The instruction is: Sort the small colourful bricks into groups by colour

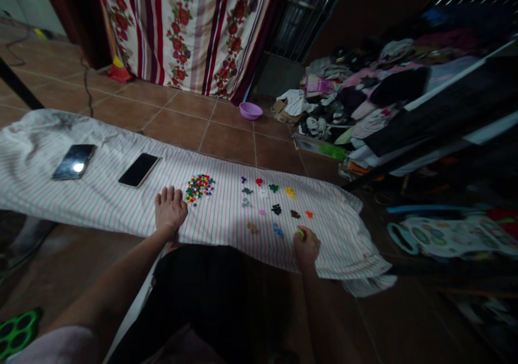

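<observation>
tiny bits, light pinch

my r hand (308, 245) pinches a small lime-green piece (301, 234), prob. hard plastic, above the striped white cloth (222, 218) near the cluster of light-blue bits (277, 230); shape unclear. my l hand (170, 209) lies palm down, fingers loose, beside the multicoloured heap of tiny bits (198, 187). shd be featherlight, stiff, slippery: best taken w/ fingertips on opp. sides.

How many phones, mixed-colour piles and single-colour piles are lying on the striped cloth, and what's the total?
Phones: 2
Mixed-colour pile: 1
Single-colour piles, small ones included: 13
Total: 16
</observation>
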`<act>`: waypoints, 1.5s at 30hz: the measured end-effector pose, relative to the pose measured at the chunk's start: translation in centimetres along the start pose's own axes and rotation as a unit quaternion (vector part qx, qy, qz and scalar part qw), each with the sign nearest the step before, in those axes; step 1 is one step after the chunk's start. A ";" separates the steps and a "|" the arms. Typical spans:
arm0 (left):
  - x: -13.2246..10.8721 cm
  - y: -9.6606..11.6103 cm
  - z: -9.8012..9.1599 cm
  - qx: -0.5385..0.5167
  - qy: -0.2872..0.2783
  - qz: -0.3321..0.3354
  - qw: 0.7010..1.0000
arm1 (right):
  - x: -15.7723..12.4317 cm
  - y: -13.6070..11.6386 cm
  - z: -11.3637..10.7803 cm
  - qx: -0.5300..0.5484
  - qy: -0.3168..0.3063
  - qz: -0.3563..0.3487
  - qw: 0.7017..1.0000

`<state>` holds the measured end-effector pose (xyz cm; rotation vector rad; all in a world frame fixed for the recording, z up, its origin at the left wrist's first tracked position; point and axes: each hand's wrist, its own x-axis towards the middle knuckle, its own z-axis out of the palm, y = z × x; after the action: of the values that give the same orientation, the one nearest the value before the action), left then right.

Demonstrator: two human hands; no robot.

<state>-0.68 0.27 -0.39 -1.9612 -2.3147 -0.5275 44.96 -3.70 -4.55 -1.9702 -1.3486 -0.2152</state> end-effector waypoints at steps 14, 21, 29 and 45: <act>0.0 -0.2 0.4 0.009 -0.001 0.005 1.000 | 0.5 -0.2 -0.6 0.053 -0.010 0.007 0.999; -0.1 0.0 -0.1 0.006 0.003 0.009 1.000 | 0.7 -0.7 -1.3 0.110 -0.020 0.052 0.992; -0.1 0.0 0.1 -0.030 0.003 0.001 1.000 | 1.4 -4.1 -1.2 0.102 0.043 0.022 0.994; 0.2 0.0 0.4 0.027 0.016 0.016 0.999 | -3.8 -23.2 6.9 0.270 -0.200 -0.162 0.928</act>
<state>-0.66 0.52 -0.71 -1.9473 -2.2515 -0.4857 21.56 2.27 -0.61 -1.3591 -1.7651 0.3958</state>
